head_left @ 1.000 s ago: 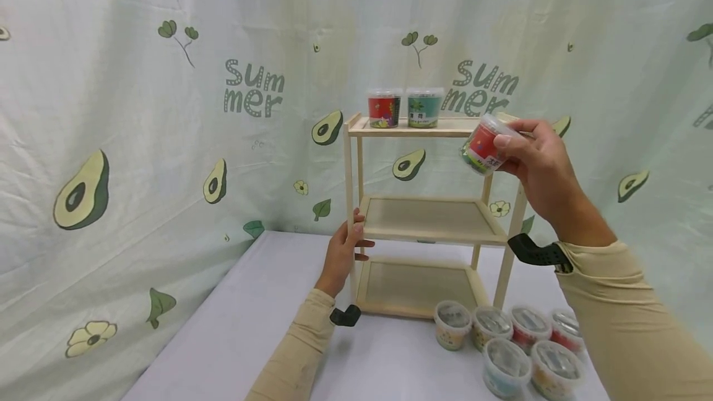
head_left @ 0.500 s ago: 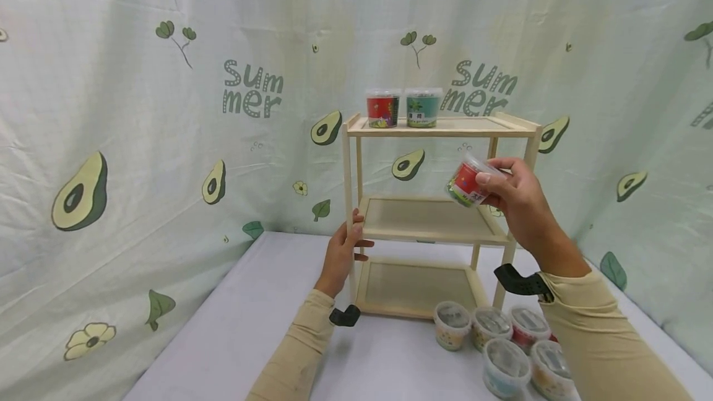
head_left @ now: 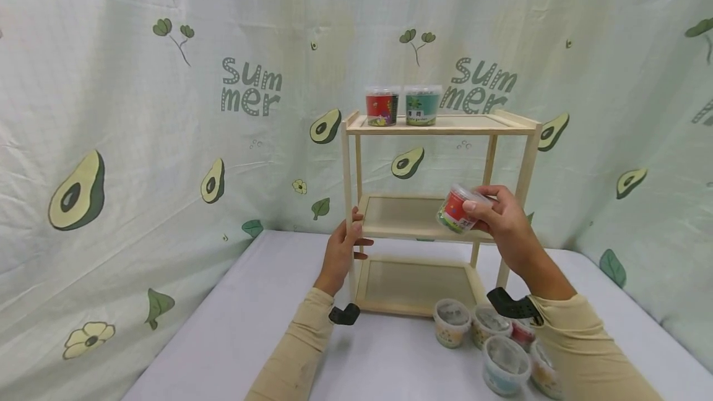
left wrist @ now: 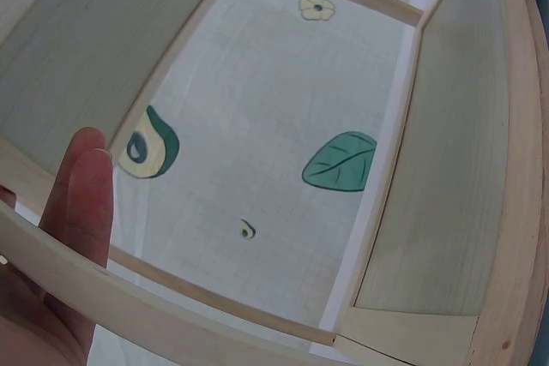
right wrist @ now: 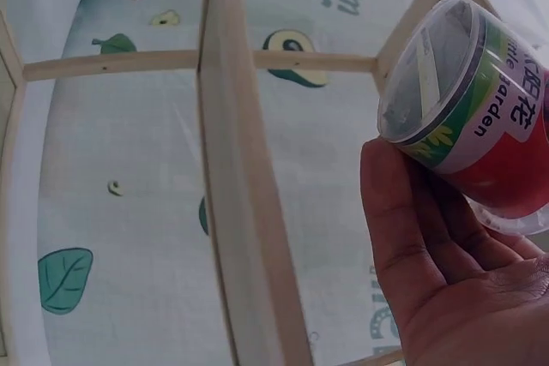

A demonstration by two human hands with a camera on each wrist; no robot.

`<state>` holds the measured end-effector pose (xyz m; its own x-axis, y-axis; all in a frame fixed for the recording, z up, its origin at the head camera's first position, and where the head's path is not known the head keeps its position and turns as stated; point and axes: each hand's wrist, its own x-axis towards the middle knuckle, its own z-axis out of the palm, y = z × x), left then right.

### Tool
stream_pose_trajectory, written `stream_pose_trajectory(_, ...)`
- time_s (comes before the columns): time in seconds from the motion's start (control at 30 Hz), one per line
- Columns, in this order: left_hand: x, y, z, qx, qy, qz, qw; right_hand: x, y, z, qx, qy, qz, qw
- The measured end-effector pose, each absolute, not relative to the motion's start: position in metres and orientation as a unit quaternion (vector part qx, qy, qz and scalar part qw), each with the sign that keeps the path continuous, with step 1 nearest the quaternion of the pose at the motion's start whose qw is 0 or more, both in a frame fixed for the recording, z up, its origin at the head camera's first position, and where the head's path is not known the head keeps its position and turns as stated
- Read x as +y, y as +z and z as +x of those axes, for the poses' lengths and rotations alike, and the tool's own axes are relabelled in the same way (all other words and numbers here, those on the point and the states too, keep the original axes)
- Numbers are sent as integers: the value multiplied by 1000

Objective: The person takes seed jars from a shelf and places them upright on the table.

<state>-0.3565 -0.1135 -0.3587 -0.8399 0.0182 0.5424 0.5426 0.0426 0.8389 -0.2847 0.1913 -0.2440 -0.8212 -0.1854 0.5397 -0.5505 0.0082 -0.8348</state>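
Observation:
My right hand grips a red clear-lidded plastic tub, tilted, in front of the wooden shelf's middle board. In the right wrist view the tub shows its lid and a label reading "Little Garden", with fingers against its underside. At the shelf's left front post, my left hand has its fingers spread past the post. Those fingers look straight in the left wrist view. A red tub and a green tub stand side by side on the top board.
Several more lidded tubs stand on the white table right of the shelf's foot, among them a cream tub and a pale blue tub. My right sleeve partly hides others. A printed curtain hangs behind.
My right hand has carried the red tub down and slightly left, from top-board height to the middle board. The left hand stays at the post.

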Motion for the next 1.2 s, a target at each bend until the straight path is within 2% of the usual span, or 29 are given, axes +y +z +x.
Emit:
stream_pose_trajectory(0.57, -113, -350, -357, -684, -672, -208, 194, 162, -301, -265, -738, 621, 237, 118)
stream_pose_trajectory(0.8, -113, -354, -358, -683, -672, -211, 194, 150, -323, -261, -755, 613, 216, 86)
stream_pose_trajectory(1.2, -115, -360, -357, -689, -667, -207, 191, 141, -344, -261, -759, 621, 182, 73)
